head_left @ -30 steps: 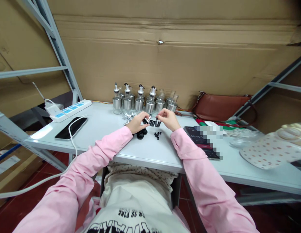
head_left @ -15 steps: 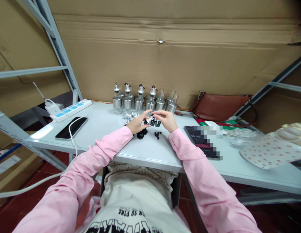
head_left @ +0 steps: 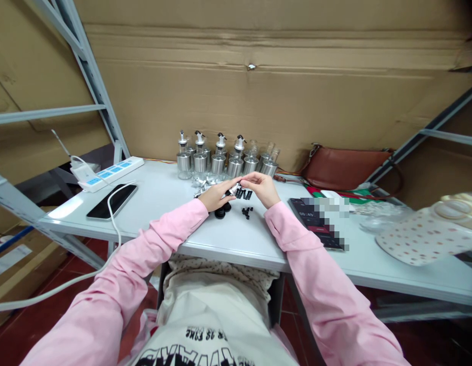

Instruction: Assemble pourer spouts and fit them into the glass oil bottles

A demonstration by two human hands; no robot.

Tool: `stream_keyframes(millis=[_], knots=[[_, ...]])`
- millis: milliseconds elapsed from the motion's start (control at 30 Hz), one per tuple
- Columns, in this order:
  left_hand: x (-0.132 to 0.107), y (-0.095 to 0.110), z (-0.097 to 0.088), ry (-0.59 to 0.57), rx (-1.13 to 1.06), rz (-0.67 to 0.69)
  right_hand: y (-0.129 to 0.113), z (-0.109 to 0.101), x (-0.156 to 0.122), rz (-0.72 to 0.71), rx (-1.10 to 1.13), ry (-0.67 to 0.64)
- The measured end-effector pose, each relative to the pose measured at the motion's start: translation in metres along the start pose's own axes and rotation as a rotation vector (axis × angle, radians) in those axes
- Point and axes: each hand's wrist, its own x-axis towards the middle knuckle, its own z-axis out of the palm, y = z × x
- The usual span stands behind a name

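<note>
Between thumb and fingers, my left hand (head_left: 219, 196) holds a silver pour spout (head_left: 233, 190). The fingers of my right hand (head_left: 261, 187) are pinched at the spout's upper end, on a small black piece that is mostly hidden. Under and beside the hands lie black tube-shaped parts (head_left: 246, 194), several tiny black parts (head_left: 247, 212) and round black stoppers (head_left: 220, 212). Behind them is a pile of silver parts (head_left: 200, 181). Glass bottles with metal bands (head_left: 218, 164) stand in rows at the back, some topped with spouts (head_left: 221, 139).
A phone (head_left: 113, 201) with a white cable and a power strip (head_left: 114, 173) lie at the left of the table (head_left: 220, 239). On the right are another phone (head_left: 315, 223), a brown bag (head_left: 342, 168) and a spotted white object (head_left: 418, 239). Cardboard stands behind.
My left fingers have come down closer over the spout and meet the right fingertips. The black piece at the spout's tip is now more covered. The bottles have not moved.
</note>
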Motion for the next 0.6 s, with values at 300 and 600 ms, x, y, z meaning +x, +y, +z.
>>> stream_keyframes(millis=[300,600], knots=[[0.0002,0.0025,-0.0010,-0.005,-0.023,-0.119,-0.0019,0.0012,-0.0014,0.062,0.050,-0.038],[0.0021,0.0023,-0.0006,0.000,-0.078,-0.143,0.0007,0.0014,-0.0025,0.266,0.311,-0.094]])
